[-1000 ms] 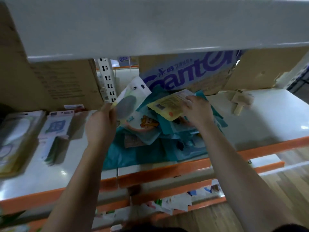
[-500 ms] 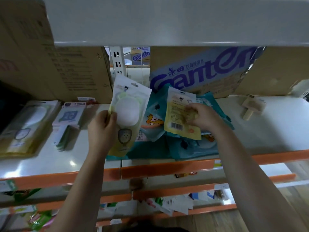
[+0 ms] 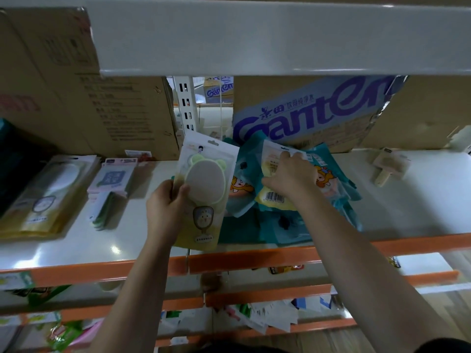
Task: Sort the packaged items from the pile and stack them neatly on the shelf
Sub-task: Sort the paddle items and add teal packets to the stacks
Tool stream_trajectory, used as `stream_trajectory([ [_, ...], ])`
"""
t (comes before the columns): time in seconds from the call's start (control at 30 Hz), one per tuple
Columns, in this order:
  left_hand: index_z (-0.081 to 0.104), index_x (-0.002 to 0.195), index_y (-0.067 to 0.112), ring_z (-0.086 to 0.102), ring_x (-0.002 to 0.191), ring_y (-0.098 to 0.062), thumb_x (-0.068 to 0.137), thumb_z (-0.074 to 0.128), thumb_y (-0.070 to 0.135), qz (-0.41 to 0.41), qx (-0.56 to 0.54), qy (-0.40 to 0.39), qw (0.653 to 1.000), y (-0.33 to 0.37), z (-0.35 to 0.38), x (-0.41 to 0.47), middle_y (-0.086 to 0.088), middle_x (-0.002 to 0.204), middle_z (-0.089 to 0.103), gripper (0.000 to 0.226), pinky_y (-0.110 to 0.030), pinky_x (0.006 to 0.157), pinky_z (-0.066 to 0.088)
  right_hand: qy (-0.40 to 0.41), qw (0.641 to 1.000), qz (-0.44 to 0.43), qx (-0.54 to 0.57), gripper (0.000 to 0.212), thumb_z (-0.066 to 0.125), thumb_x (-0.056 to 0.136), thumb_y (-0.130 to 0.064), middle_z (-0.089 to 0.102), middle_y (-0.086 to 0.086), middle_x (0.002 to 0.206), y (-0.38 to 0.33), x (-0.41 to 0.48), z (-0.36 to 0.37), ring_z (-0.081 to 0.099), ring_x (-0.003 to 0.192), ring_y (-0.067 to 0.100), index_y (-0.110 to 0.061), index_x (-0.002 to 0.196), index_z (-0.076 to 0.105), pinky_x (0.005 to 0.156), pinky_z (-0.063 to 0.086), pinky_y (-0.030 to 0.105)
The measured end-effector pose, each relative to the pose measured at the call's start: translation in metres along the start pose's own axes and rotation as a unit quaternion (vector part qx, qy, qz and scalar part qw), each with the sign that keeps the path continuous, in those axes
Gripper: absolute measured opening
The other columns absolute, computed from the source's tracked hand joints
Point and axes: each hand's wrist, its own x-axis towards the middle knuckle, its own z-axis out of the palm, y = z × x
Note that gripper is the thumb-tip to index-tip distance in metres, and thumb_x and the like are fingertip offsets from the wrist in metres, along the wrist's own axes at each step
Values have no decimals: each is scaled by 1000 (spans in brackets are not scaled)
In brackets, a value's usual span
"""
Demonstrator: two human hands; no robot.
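- Head view: the left hand (image 3: pixel 165 207) grips a green pouch (image 3: pixel 204 189) upright, just before the pile (image 3: pixel 254 225) on the shelf (image 3: pixel 407 205).
- The right hand (image 3: pixel 290 177) clasps a yellow packet (image 3: pixel 274 200) atop the pile.
- Best lay each on its like stack (image 3: pixel 43 197), edges squared.
- The box (image 3: pixel 305 115) reads "Ganten"; the packet bears a barcode.

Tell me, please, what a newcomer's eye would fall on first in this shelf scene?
At the centre of the white shelf, the left hand holds up a packet with a green bear-eared pad. Just right of it, the right hand holds a yellow barcoded packet over the teal pile. Behind them leans a cardboard box with big blue Ganten lettering.
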Motion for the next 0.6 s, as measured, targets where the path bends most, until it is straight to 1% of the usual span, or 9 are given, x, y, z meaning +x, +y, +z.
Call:
stream_trajectory([
  [0.1,59,88,6,58,72,-30,98,56,26,-1,3,9,1000,-3,0,-4,-14,79,61,23,-43,63,49,21,999,-26,-7,63,59,87,-47,49,18,125,1,-4,0,56,105,34,-7,132,40,65,37,32],
  [0.17,58,85,12,58,71,-25,98,56,26,-5,-5,17,1000,-3,0,-7,-10,79,61,19,-39,61,47,47,998,-51,0,53,56,90,-43,53,17,120,4,-8,1,57,102,34,-8,128,44,65,36,32],
  [0.23,56,83,22,58,72,-19,98,55,25,-7,-11,30,999,-2,0,-10,-5,80,61,16,-33,60,46,72,995,-64,36,47,54,91,-41,56,15,115,7,-9,1,58,100,34,-8,124,47,65,36,33],
  [0.33,57,83,18,57,72,-21,98,56,25,-7,-12,47,999,-4,0,-13,-5,79,61,16,-36,60,46,85,983,-73,146,38,52,92,-39,61,13,103,10,-10,-4,59,92,33,-9,115,50,66,41,35],
  [0.4,57,83,16,57,70,-22,97,56,24,-7,-14,58,998,-6,-1,-16,-5,77,60,17,-34,58,45,93,961,-76,250,31,54,92,-34,61,12,93,10,-11,-9,59,84,31,-9,109,50,67,45,36],
  [0.43,57,82,15,57,70,-22,97,56,24,-7,-18,62,998,-7,-2,-17,-5,77,60,17,-34,58,45,100,948,-81,291,29,56,91,-31,60,9,89,10,-10,-11,58,80,28,-8,108,50,65,44,34],
  [0.5,58,84,13,57,71,-22,97,57,24,-9,-33,69,997,-9,-4,-22,-5,78,60,17,-36,61,47,97,928,-78,350,31,62,86,-29,57,2,84,8,-11,-16,52,74,19,-5,104,53,57,35,27],
  [0.57,56,79,16,53,66,-18,96,58,24,-16,-44,83,995,-13,-10,-24,-2,74,57,20,-37,61,44,63,899,-41,431,38,61,72,-36,54,-4,80,3,-14,-19,49,70,12,-10,99,55,52,32,18],
  [0.6,53,74,19,50,64,-17,96,59,25,-22,-51,90,994,-16,-15,-25,0,71,54,22,-37,61,43,36,875,-18,483,37,58,69,-35,54,-5,78,-2,-17,-20,50,69,10,-12,97,55,53,33,18],
])
